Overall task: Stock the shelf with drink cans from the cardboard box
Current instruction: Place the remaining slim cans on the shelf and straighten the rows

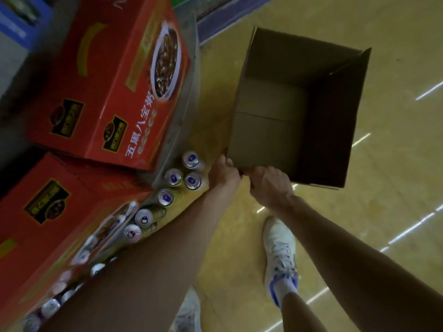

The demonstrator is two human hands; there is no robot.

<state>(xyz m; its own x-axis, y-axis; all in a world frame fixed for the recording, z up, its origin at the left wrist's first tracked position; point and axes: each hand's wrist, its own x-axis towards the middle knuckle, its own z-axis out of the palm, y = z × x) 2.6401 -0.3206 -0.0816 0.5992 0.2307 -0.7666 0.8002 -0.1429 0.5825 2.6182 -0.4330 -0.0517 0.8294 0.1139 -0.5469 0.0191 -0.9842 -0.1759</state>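
A brown cardboard box point(297, 109) stands open on the yellow floor, and I see only its bare bottom inside. My left hand point(223, 172) grips the box's near left corner. Beside it, my right hand point(269, 185) grips the near edge with curled fingers. Several drink cans point(191, 180) with silver tops stand in a row along the front of the low grey shelf point(189, 92) on the left, just left of my left hand.
Two red cartons point(112, 80) printed with a bowl of porridge sit on the shelf behind the cans. My white shoes point(280, 257) stand on the glossy floor point(395, 188) below the box. A dark shelf base point(225, 22) runs at the top.
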